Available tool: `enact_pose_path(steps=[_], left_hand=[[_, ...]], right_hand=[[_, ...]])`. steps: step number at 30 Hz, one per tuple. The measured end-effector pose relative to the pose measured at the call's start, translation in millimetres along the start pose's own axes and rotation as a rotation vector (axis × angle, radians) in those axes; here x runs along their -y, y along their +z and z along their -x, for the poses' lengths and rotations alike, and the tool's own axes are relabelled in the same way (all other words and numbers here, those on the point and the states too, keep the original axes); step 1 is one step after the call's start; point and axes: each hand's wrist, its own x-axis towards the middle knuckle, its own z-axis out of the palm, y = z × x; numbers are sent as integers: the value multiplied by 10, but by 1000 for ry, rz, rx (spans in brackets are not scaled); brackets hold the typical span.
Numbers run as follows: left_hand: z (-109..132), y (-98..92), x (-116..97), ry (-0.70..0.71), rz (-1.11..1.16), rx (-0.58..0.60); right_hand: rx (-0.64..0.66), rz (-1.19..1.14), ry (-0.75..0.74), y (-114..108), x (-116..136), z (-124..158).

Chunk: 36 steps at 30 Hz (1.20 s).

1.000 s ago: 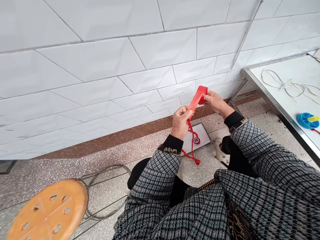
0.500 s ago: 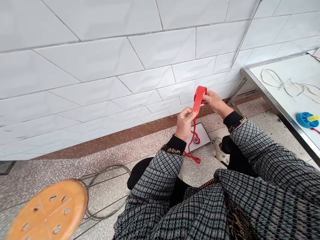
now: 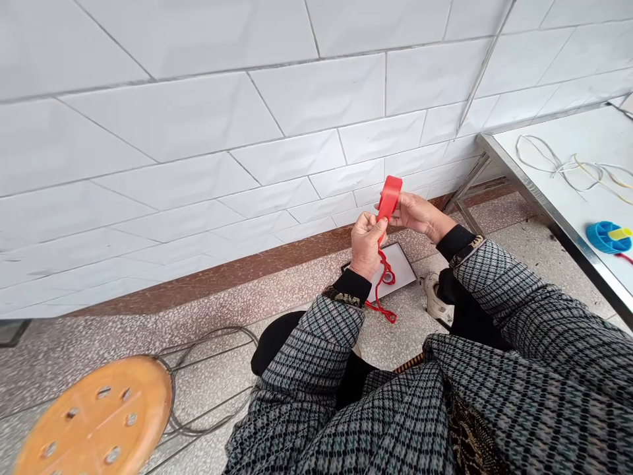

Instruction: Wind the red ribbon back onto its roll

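Pinches the lower stretch of a red ribbon [image 3: 390, 191] in the left hand [image 3: 366, 244], with the thumb pressed over its front. Grasps the same ribbon from its right side in the right hand [image 3: 414, 211], with fingers partly hidden behind the band; cannot tell their exact placement there. Holds the ribbon up in front of the body, looped over at the top, above the speckled floor [image 3: 277, 287] and before the white tiled wall [image 3: 316, 95].

Below the left hand, shows red string [image 3: 378, 297] trailing down in loose loops; cannot tell the join between string and ribbon. Beneath the hands, shows a white board [image 3: 403, 262] with a dark edge on the floor, and over it, in view, a small ring [image 3: 388, 278] beside the string.

Wears a checked jacket [image 3: 311, 343] with black cuffs, and a pale shoe [image 3: 438, 300] just beyond the board. To the right, has a metal-edged table [image 3: 539, 198] bearing tangled pale cords [image 3: 601, 173] and a blue reel [image 3: 601, 239] with a yellow piece [image 3: 620, 234]. At lower left, has an orange stool seat [image 3: 93, 422] with holes, beside a wire frame [image 3: 212, 336].
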Motion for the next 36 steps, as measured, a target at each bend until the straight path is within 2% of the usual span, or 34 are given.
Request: enact_pose_path(steps=[6, 9, 14, 16, 20, 22, 25, 30, 36], left_hand=[[-67, -4, 53, -12, -73, -33], [-76, -26, 73, 16, -124, -42], [-72, -64, 56, -13, -155, 18], [-73, -66, 48, 12, -203, -16], [-66, -55, 37, 116, -374, -164], [-59, -49, 31, 176, -429, -181], [-65, -55, 25, 234, -504, -127], [-133, -135, 18, 220, -587, -11], [-174, -247, -83, 54, -451, 128]], right_hand=[[46, -88, 183, -12, -57, -9], [61, -82, 198, 16, -66, 25], [69, -81, 190, 55, -49, 87], [78, -81, 199, 54, -40, 94], [86, -101, 248, 40, -41, 80], [89, -125, 257, 30, -55, 66], [106, -149, 285, 9, -82, 42], [180, -181, 315, -22, -97, 40], [216, -150, 302, 4, -103, 119]])
